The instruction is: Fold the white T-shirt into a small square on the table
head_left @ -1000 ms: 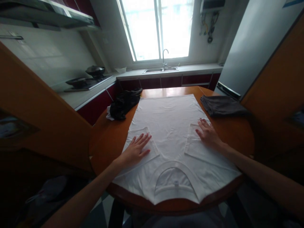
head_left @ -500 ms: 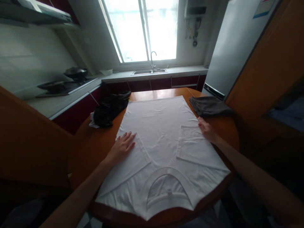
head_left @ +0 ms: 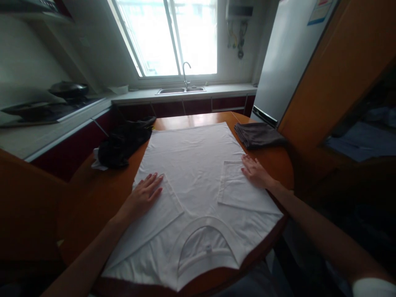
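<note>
A white T-shirt (head_left: 194,165) lies spread on the wooden table (head_left: 278,161), its neckline toward me and its hem at the far side. Both sleeves are folded inward over the body. My left hand (head_left: 144,194) rests flat on the left sleeve near the shirt's side edge, fingers extended. On the right sleeve's outer edge lies my right hand (head_left: 255,171), also flat with its fingers stretched out. Neither hand grips the cloth.
Black clothing (head_left: 120,144) is heaped at the table's left edge. A folded dark grey cloth (head_left: 258,135) lies at the far right. Beyond are a counter with a sink (head_left: 181,90), a stove with a wok (head_left: 68,90) and a fridge (head_left: 281,62).
The view has turned slightly right, so everything sits further left. My right hand has moved from the sleeve's edge a little inward onto the cloth. My left hand stays on the left sleeve.
</note>
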{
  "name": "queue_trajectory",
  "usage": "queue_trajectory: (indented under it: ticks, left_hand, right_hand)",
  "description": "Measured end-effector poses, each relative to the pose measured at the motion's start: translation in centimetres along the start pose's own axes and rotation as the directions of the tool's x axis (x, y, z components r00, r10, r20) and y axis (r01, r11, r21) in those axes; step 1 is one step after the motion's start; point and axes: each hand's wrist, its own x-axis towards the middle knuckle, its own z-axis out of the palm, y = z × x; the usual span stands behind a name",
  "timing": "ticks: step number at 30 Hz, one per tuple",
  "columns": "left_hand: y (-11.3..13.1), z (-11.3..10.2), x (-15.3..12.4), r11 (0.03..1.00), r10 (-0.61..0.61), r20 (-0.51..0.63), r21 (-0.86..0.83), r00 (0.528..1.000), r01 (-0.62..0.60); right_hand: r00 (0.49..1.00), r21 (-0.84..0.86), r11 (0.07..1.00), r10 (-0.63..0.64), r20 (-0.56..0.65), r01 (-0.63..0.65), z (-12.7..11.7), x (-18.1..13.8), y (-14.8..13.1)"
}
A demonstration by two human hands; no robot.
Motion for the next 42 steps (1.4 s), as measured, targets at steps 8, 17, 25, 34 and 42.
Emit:
queue_trajectory:
  ticks: [8,17,25,34,42]
  left_hand:
    - [-0.1,0.1,0.2,1.0,-0.01,-0.012,0.022,1.0,0.01]
    - [-0.6,0.3,0.3,1.0,0.0,-0.019,0.031,1.0,0.001]
    - [-1.0,0.3,0.5,1.0,0.012,-0.005,0.009,1.0,-0.011]
    - [-0.7,0.4,0.4,1.0,0.008,-0.007,0.001,1.0,-0.008]
    - [-0.9,0.5,0.5,1.0,0.014,-0.023,-0.001,1.0,-0.014]
  right_hand:
    - [0.999,-0.119,0.993,-0.013,0.044,0.019,-0.8,-0.1,-0.6]
    - [0.955,0.016,0.978,-0.209,0.21,0.21,1.4,2.3,-6.1]
    - [0.957,0.23,0.938,-0.281,0.07,0.259,0.5,3.5,-5.6]
    - [0.915,0.185,0.898,-0.403,-0.023,0.4,-0.9,-0.9,-5.5]
    - [0.868,0.119,0.872,-0.487,0.103,0.475,-1.5,-4.2,-7.1]
